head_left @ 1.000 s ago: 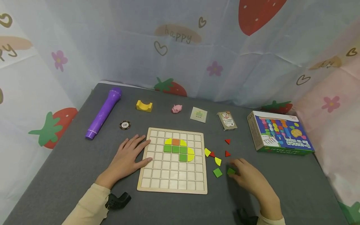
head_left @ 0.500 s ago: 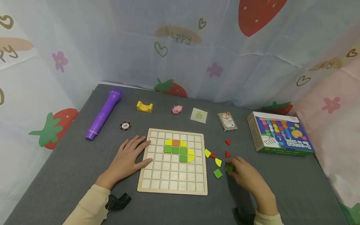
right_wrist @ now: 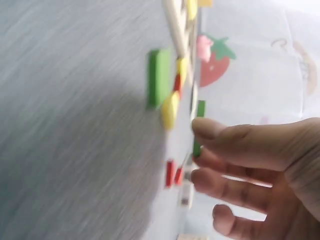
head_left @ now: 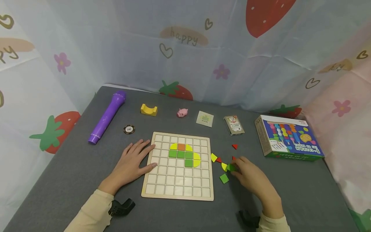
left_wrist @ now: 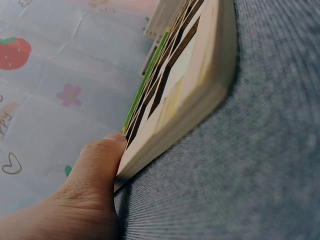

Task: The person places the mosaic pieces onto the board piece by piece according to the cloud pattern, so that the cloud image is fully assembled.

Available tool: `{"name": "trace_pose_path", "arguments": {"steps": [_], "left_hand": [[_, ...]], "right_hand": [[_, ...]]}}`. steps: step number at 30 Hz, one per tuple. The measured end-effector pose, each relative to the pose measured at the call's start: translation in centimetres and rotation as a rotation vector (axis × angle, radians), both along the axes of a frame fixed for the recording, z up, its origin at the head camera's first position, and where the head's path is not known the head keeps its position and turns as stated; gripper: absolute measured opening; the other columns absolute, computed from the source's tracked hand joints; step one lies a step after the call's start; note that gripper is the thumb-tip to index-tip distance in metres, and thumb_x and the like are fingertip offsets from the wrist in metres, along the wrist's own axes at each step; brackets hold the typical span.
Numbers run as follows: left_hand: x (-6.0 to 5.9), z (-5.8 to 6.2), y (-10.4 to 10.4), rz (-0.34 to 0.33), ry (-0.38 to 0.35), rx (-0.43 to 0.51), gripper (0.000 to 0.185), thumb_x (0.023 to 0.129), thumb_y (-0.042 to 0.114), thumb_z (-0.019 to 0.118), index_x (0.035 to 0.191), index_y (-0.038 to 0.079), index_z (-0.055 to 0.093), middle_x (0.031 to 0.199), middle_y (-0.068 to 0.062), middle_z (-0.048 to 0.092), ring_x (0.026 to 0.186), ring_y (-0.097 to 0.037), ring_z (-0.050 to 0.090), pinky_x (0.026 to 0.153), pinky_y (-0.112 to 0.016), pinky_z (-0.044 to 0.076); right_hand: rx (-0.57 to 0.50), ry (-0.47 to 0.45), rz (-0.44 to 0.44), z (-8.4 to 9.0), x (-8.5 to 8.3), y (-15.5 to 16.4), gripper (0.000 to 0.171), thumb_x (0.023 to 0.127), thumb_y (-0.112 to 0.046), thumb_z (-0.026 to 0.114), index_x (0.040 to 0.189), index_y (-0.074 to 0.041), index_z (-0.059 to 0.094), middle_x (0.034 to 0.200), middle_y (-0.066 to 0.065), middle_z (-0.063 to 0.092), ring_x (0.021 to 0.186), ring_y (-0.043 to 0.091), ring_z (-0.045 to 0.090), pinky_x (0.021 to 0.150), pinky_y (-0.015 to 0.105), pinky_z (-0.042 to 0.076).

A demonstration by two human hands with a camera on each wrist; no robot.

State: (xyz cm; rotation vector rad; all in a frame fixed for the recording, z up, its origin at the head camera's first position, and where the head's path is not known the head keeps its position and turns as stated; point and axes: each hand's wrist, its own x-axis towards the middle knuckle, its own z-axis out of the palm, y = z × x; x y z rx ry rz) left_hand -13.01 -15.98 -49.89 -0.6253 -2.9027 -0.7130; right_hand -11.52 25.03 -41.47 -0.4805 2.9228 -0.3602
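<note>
A small green square tile is pinched between the thumb and fingers of the right hand, just above the grey counter and right of the wooden grid board, beside a yellow quarter-round piece and another green square. The left hand lies flat and relaxed, fingers straight, touching the board's left edge.
</note>
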Motion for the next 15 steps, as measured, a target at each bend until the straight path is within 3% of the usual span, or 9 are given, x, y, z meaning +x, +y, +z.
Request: {"name": "trace_pose_path", "arguments": {"steps": [7,15], "left_hand": [[0.0,0.2,-0.1,0.001,-0.008,-0.001,0.071,0.089,0.055,0.058,0.148,0.02,0.039,0.153,-0.011,0.034,0.143,-0.034,0.023,0.113,-0.058,0.012],[0.1,0.5,0.1,-0.003,0.003,0.003,0.07,0.089,0.054,0.06,0.147,0.02,0.04,0.152,-0.011,0.035,0.143,-0.034,0.024,0.113,-0.058,0.013]], "right_hand": [[-0.015,0.071,0.107,0.7,-1.2,-3.9,0.033,0.085,-0.015,0.074,0.115,-0.008,0.064,0.106,0.002,0.059,0.082,0.011,0.058,0.068,0.03,0.051],[-0.034,0.123,0.238,-0.2,-1.7,-7.8,0.03,0.084,-0.016,0.075,0.111,-0.011,0.062,0.103,-0.001,0.06,0.08,0.01,0.059,0.066,0.027,0.051]]}}
